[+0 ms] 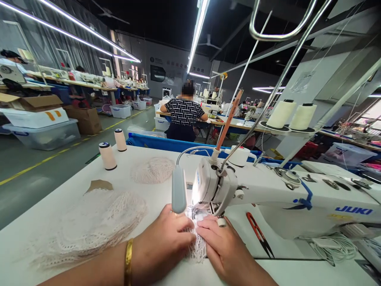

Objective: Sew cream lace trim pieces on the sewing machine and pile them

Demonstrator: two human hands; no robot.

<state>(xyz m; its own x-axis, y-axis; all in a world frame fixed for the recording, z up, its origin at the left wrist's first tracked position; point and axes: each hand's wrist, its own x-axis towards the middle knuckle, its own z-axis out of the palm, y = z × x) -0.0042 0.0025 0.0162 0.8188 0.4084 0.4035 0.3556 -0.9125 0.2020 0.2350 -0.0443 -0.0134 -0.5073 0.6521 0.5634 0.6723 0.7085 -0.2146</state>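
Note:
A strip of white fringed lace trim point(197, 250) lies under the lit needle area of a white JUKI sewing machine point(205, 186). My left hand point(166, 240), with a gold bracelet at its wrist, is closed on the trim's left side, fingers bent just before the presser foot. From the right, my right hand point(222, 242) has its fingers together on the trim, close to the foot. The fingers partly cover the trim, and the needle point cannot be made out. Left of my hands spreads a large pile of pale lace point(98, 222); a smaller lace bundle point(153, 170) lies behind it.
Orange-handled thread snips point(258, 232) lie right of my right hand. A grey lamp point(179, 190) stands close above my left hand. Two thread cones point(107, 157) are at the table's far left. Coiled cable point(331, 248) lies at right. A co-worker point(186, 115) sits ahead, facing away.

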